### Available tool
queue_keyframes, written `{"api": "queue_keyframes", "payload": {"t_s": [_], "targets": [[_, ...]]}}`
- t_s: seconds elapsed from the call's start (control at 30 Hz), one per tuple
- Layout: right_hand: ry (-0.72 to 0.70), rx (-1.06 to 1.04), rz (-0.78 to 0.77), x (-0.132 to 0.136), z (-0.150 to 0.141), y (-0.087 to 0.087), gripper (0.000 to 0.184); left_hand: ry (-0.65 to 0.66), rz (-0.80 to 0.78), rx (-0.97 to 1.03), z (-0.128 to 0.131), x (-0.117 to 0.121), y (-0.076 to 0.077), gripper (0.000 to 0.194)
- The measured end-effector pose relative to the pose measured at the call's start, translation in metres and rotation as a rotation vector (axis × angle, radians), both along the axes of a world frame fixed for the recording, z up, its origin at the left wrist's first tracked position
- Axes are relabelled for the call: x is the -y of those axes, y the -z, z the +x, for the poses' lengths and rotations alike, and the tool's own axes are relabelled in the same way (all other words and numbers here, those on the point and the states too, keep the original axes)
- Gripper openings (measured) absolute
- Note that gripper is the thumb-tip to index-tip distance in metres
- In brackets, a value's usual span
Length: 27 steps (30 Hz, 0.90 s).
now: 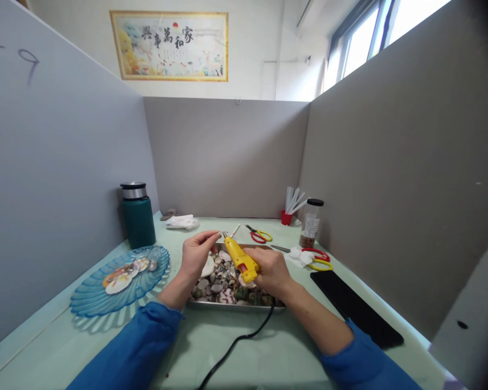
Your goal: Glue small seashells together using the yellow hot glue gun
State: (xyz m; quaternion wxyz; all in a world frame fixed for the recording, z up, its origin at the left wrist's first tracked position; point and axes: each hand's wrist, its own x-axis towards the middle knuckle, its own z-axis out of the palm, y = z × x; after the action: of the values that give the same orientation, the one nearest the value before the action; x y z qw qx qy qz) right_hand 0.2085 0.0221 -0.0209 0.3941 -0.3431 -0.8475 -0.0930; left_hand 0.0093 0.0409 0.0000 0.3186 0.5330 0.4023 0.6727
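My right hand (271, 269) is wrapped round a yellow hot glue gun (239, 259), its nozzle pointing up and to the left. A black cord runs down from it toward the table's front edge. Close to the nozzle, my left hand (198, 253) pinches something too small to make out between thumb and fingertips. Both hands are above a metal tray (236, 307) filled with many small shells (226, 295). On the left, a blue scalloped plate (85, 298) carries a few shells (120, 283) grouped together.
A green bottle (139, 222) stands behind the plate, near white tissues (181, 222). At the back right are scissors (260, 236), a red cup (286, 218) of white glue sticks and a clear jar (310, 225). More scissors (321, 260) and a black phone-like slab (355, 309) lie right. Grey partitions (228, 157) enclose the table.
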Motion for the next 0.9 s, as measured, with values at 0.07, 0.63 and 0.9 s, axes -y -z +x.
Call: {"api": "queue_keyframes", "payload": {"t_s": [0.07, 0.63, 0.9], "targets": [[-0.003, -0.002, -0.005, -0.0004, 0.0001, 0.0005, 0.032, 0.003, -0.002, -0.003, 0.0006, 0.0009, -0.0009, 0.029], [0.031, -0.01, 0.004, 0.0016, 0.0004, -0.0019, 0.036, -0.003, -0.006, 0.01, -0.0011, -0.0001, 0.0006, 0.028], [0.028, -0.007, 0.02, 0.0017, 0.0011, -0.0024, 0.036, -0.011, -0.005, 0.021, -0.001, -0.0003, 0.0002, 0.028]]}}
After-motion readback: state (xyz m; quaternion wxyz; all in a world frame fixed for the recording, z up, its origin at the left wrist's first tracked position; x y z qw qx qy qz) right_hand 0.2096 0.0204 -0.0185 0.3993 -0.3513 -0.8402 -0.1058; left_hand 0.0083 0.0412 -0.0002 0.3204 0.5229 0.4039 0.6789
